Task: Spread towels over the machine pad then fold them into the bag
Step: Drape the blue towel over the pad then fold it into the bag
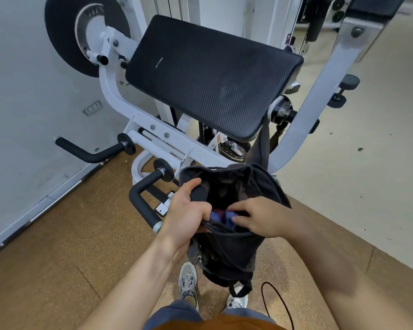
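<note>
- the towel (222, 216) is a bunched blue and purple cloth. it sits just inside the mouth of the bag, and only a small patch of it shows between the two hands.
- the right hand (260, 216) reaches into the opening from the right. its fingers and thumb are bent round the towel and pinch it.
- the bag (227, 248) is black and soft. it hangs open in front of the person, above the feet, with its mouth facing up.
- the left hand (188, 215) grips the bag's near left rim, fingers curled over the edge and holding the mouth apart.
- a dark strap (262, 144) runs from the bag's far side up toward the near corner of the pad.
- the pad (212, 77) is black, ribbed and tilted. it is beyond the bag and bare on top.
- the white machine frame (115, 96) carries the pad. a black wheel (65, 39) is at its upper left, and two black padded handles (143, 201) stick out low on the left.
- a small white thing (235, 148) lies on a dotted dark surface under the pad. i cannot tell what it is.
- two grey and white shoes (188, 282) stand on the brown floor (69, 246) below the bag.
- a thin black cord (279, 301) loops near the right shoe.
</note>
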A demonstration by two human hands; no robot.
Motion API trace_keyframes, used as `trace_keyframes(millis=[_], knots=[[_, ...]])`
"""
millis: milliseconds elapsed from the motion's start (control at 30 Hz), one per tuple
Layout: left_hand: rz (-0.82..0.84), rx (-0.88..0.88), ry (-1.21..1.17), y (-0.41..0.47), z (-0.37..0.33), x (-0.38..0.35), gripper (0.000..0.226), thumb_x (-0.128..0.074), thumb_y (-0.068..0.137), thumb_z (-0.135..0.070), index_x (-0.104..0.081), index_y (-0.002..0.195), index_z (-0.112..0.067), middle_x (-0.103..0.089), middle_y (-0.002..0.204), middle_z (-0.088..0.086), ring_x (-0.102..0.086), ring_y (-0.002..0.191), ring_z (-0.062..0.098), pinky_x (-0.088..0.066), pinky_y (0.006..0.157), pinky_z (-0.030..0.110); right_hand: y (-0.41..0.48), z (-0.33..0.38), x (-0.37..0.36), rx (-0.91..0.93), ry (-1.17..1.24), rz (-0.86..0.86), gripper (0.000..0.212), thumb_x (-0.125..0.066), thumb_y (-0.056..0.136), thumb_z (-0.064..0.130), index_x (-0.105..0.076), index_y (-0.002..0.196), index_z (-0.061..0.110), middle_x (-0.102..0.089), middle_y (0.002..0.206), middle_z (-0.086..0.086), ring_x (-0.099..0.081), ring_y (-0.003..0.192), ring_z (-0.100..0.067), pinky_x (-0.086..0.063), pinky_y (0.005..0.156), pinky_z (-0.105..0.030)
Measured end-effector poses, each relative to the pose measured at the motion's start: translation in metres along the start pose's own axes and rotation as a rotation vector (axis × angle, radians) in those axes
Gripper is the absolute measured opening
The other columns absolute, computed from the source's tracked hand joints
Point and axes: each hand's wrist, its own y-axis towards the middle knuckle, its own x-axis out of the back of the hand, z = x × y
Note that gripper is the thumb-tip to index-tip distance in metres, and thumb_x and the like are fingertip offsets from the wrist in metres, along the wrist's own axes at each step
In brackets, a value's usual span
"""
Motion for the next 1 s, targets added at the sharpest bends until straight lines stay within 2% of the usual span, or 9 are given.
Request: trace_keyframes(millis=[133,267,367,467,633,733,767,867,1000], knots=[[0.033,-0.025,0.071,-0.004,0.002,-0.008,0.076,-0.044,0.070,0.016,-0.047,0.137,-0.020,-0.052,0.071,0.001,-0.055,0.047,0.005,-0.047,0.047,0.021,-0.009,-0.009,-0.012,-0.043,-0.114,0.045,0.038,-0.047,0.097,0.045,-0.058,0.131,0.031,-0.060,0.130,0.009,-0.052,0.121,-0.018,-0.044,0.099,-0.042],[0.008,-0.037,-0.002,0.001,-0.007,-0.011,0.067,-0.045,0.071,0.015,-0.054,0.127,-0.021,-0.058,0.077,0.009,-0.061,0.056,0.013,-0.049,0.049,0.024,-0.026,0.015,-0.004,0.050,0.473,-0.183,0.057,-0.039,0.094,0.063,-0.070,0.109,0.017,-0.071,0.102,-0.004,-0.065,0.096,-0.018,-0.050,0.091,-0.035],[-0.013,-0.019,-0.085,0.014,-0.015,-0.010,0.058,-0.047,0.078,0.012,-0.053,0.125,-0.022,-0.059,0.069,0.010,-0.061,0.056,0.020,-0.053,0.054,0.031,-0.037,0.029,-0.014,0.118,0.307,-0.300,0.027,-0.053,0.093,0.050,-0.066,0.102,0.027,-0.067,0.083,0.005,-0.062,0.079,-0.011,-0.050,0.068,-0.029],[0.070,-0.081,-0.062,0.023,-0.021,-0.007,0.048,-0.049,0.091,-0.001,-0.045,0.128,-0.030,-0.070,0.089,0.012,-0.072,0.072,0.026,-0.059,0.065,0.038,-0.029,0.028,-0.024,0.071,0.302,-0.573,0.019,-0.053,0.097,0.036,-0.061,0.084,0.025,-0.061,0.068,0.007,-0.057,0.065,-0.010,-0.044,0.059,-0.032],[-0.289,-0.225,0.157,0.049,0.022,0.032,0.031,-0.057,0.083,-0.003,-0.052,0.108,-0.022,-0.064,0.093,0.010,-0.063,0.083,0.020,-0.053,0.064,0.025,-0.030,0.019,-0.015,-0.036,0.521,-0.595,0.030,-0.054,0.098,0.031,-0.058,0.073,0.016,-0.060,0.065,0.000,-0.057,0.063,-0.015,-0.044,0.061,-0.038],[-0.038,-0.107,0.352,0.051,0.057,0.023,0.039,-0.068,0.083,-0.008,-0.051,0.113,-0.025,-0.056,0.104,-0.016,-0.056,0.097,0.001,-0.041,0.079,0.018,-0.033,0.021,-0.011,-0.061,0.520,-0.565,0.031,-0.054,0.097,0.030,-0.056,0.070,0.017,-0.055,0.061,0.005,-0.054,0.060,-0.012,-0.039,0.059,-0.030],[0.035,-0.085,0.323,0.053,0.062,0.016,0.041,-0.071,0.084,-0.013,-0.050,0.118,-0.026,-0.057,0.108,-0.018,-0.055,0.099,-0.003,-0.042,0.082,0.017,-0.033,0.022,-0.010,-0.071,0.506,-0.550,0.030,-0.055,0.097,0.030,-0.056,0.069,0.019,-0.056,0.061,0.006,-0.055,0.060,-0.010,-0.039,0.059,-0.028],[0.078,-0.086,0.275,0.064,0.056,0.004,0.034,-0.074,0.083,-0.033,-0.062,0.112,-0.020,-0.069,0.106,-0.004,-0.065,0.100,0.013,-0.053,0.086,0.025,-0.036,0.023,-0.009,-0.072,0.480,-0.524,0.028,-0.056,0.096,0.029,-0.058,0.069,0.024,-0.061,0.065,0.008,-0.058,0.062,-0.008,-0.043,0.060,-0.027],[0.213,-0.078,0.054,0.061,0.040,0.012,0.027,-0.070,0.086,-0.029,-0.067,0.092,-0.003,-0.065,0.073,0.004,-0.059,0.062,0.017,-0.049,0.065,0.028,-0.041,0.011,-0.012,-0.099,0.440,-0.545,0.029,-0.053,0.097,0.031,-0.056,0.069,0.025,-0.059,0.062,0.007,-0.055,0.060,-0.009,-0.040,0.058,-0.027]])
